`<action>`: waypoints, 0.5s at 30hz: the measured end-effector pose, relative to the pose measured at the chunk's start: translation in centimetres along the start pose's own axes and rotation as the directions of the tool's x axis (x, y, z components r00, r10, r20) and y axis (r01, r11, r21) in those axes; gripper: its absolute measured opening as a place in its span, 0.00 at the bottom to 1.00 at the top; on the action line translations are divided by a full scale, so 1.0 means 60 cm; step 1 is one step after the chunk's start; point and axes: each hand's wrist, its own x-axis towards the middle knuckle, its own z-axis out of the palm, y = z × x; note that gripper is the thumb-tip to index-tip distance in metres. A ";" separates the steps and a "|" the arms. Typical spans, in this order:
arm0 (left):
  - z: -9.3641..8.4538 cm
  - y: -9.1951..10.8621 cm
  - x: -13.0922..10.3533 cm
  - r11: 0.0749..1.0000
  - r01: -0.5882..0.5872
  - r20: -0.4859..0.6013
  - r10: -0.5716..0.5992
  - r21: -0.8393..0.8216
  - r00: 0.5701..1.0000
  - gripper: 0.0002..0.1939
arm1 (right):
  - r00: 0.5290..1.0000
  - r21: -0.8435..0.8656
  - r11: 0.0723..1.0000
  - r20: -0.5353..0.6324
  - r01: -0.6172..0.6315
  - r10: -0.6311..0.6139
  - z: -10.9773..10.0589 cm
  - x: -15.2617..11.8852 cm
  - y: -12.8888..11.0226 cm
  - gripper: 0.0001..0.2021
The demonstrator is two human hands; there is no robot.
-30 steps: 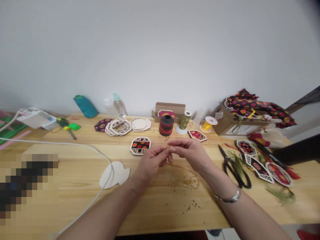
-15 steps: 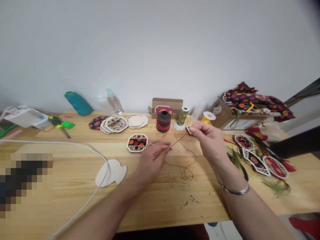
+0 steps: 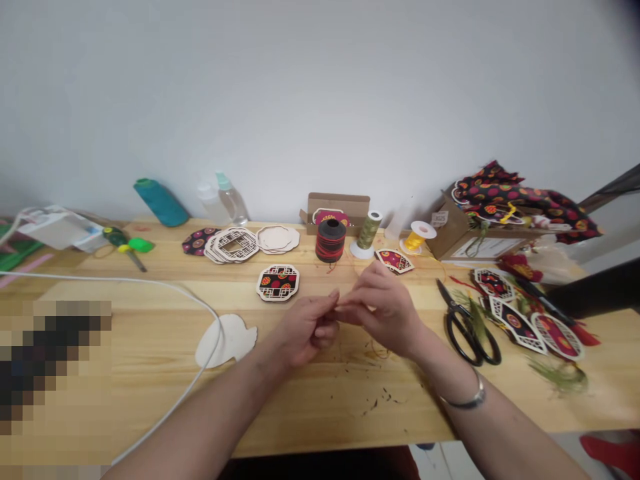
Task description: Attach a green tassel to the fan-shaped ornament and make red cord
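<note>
1. Fingertips of the left hand [image 3: 306, 330] and right hand [image 3: 384, 308] meet out in front, thumbs and forefingers pinched tight, most likely on orange thread [image 3: 379, 353], though it's too fine to make out right there.
2. What shows of that thread is a loose curl on the table [image 3: 300, 407], just on the near side of the right hand, so that hand's closer.
3. Long axis? Can't really call one; it loops around and the right hand blocks part of it.
4. Scissors [image 3: 454, 308] lie well right of the pinch, blades pointing far and slightly left, handles near.
</note>
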 end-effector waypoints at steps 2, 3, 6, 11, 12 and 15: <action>-0.005 0.001 0.003 0.998 -0.055 -0.039 0.053 -0.035 0.998 0.13 | 0.991 -0.029 0.995 0.101 0.092 -0.088 0.006 -0.006 -0.010 0.05; -0.007 0.001 0.005 0.996 -0.079 -0.049 0.077 -0.035 0.996 0.12 | 0.983 -0.053 0.991 0.140 0.124 -0.116 0.008 -0.008 -0.014 0.06; -0.012 0.004 0.007 0.990 -0.138 -0.078 0.136 -0.015 0.988 0.10 | 0.953 -0.103 0.972 0.242 0.213 -0.184 0.011 -0.010 -0.025 0.09; -0.016 0.008 0.009 0.963 -0.250 -0.187 0.265 0.101 0.946 0.11 | 0.893 0.021 0.960 0.362 0.280 -0.268 0.014 -0.006 -0.034 0.11; -0.017 0.009 0.009 0.959 -0.256 -0.192 0.276 0.122 0.942 0.12 | 0.883 0.048 0.961 0.384 0.273 -0.270 0.015 -0.007 -0.034 0.11; -0.021 0.008 0.010 0.950 -0.256 -0.190 0.288 0.178 0.938 0.12 | 0.861 0.111 0.966 0.439 0.231 -0.257 0.019 -0.011 -0.037 0.09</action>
